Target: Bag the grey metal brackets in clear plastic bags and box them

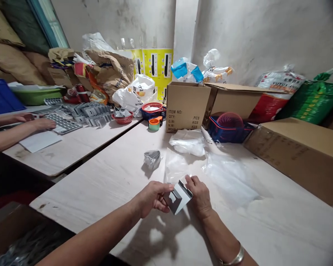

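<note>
A bent sheet-metal piece (178, 197) is held over the near end of the pale wooden surface (100, 192), between both of the person's hands. The left hand (152, 197) has its grip closed, thumb and fingers pinching the piece's left side. The right hand (198, 195), with a metal bangle (233, 257) on its wrist, is also closed on the piece, its fingers pressed to the upper edge. Whether the piece is sleeved in plastic cannot be determined.

A clear plastic bag (173, 166) lies just beyond the hands, with further clear plastic (229, 177) to the right. A second metal piece wrapped in clear film (152, 159) lies near the bag.

On the adjoining surface (72, 157) to the left, a co-worker's hands (40, 123) rest on a perforated metal sheet (63, 122), beside stacked metal brackets (96, 113). A cardboard carton marked ITEM NO (185, 107) stands at the far end, next to a red-and-blue basket (227, 129).
</note>
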`<state>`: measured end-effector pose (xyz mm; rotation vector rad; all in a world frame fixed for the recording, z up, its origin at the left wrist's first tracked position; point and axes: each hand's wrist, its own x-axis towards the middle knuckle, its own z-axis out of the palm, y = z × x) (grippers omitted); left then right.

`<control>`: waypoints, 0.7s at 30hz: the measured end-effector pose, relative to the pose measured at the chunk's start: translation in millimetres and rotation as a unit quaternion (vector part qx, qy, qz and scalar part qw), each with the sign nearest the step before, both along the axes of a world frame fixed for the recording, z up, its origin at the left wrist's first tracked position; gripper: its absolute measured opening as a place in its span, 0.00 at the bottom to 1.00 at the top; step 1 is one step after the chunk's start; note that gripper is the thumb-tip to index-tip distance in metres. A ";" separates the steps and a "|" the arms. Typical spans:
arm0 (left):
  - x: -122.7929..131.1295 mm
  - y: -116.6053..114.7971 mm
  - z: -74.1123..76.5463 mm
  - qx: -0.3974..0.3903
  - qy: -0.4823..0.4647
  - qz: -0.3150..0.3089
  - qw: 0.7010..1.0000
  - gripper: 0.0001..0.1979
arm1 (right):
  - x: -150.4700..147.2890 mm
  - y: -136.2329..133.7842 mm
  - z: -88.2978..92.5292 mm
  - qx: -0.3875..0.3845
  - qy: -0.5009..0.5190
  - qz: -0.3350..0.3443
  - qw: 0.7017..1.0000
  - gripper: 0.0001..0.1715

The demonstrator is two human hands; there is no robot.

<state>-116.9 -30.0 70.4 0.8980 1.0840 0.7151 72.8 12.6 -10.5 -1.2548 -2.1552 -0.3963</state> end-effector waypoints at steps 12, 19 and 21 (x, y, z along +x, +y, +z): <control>-7.3 7.9 -8.4 0.011 0.061 0.043 0.997 0.19 | 5.8 -4.2 7.5 0.014 0.027 0.054 0.998 0.18; -0.7 -1.8 -3.2 0.020 0.078 0.040 0.996 0.18 | 6.4 -6.6 12.7 -0.008 0.116 0.112 0.987 0.17; -1.1 -2.3 -2.7 0.018 0.085 0.039 0.995 0.18 | 6.7 -9.0 17.5 -0.011 0.129 0.125 0.984 0.17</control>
